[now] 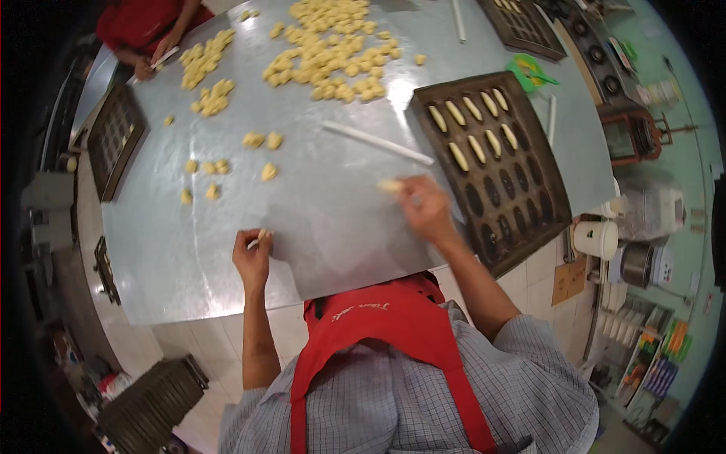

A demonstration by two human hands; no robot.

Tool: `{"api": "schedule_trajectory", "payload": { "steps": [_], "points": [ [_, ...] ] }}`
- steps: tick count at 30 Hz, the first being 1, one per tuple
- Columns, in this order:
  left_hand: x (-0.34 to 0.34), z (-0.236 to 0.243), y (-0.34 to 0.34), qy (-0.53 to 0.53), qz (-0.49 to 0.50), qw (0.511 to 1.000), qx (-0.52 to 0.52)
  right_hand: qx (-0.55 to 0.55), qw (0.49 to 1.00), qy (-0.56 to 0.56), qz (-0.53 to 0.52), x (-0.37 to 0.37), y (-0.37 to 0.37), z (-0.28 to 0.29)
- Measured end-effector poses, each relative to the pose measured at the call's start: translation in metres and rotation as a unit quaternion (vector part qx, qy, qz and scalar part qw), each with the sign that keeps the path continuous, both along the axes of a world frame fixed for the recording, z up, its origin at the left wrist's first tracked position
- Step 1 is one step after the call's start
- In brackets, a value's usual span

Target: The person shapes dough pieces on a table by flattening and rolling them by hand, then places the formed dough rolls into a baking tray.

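My left hand [251, 256] is near the front of the metal table, its fingers pinched on a small pale bit that looks like dough. Farther right, my right hand [425, 210] is above the table, gripping a yellow piece of dough [389, 185], slightly blurred by motion. Beside that hand, a dark baking tray [470, 178] with oval hollows carries two rows of slim dough sticks [474, 108]; its nearer hollows hold none. A white rolling rod [376, 142] lies beyond my right hand. Several loose dough lumps [269, 172] sit beyond my left hand.
A large heap of dough pieces [333, 53] covers the table's far middle. At the far left, a person in red [147, 30] handles a light-coloured tool. Another tray [116, 141] is at the left edge; a green bowl [527, 73] stands behind the right tray.
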State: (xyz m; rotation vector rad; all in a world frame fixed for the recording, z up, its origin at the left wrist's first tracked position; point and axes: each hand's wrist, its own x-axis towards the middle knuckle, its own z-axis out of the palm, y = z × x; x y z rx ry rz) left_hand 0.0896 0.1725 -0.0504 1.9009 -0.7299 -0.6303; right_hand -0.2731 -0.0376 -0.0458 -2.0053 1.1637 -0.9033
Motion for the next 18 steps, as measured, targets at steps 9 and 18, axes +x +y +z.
{"api": "schedule_trajectory", "payload": {
  "steps": [9,18],
  "points": [
    [-0.075,0.0,-0.015,0.067,-0.019,0.997,0.03,-0.065,0.917,0.179,-0.35,-0.241,-0.238,-0.029],
    [-0.091,-0.012,-0.027,0.045,-0.023,0.996,0.068,-0.149,0.84,0.356,-0.383,-0.193,-0.216,-0.021]
  ]
}}
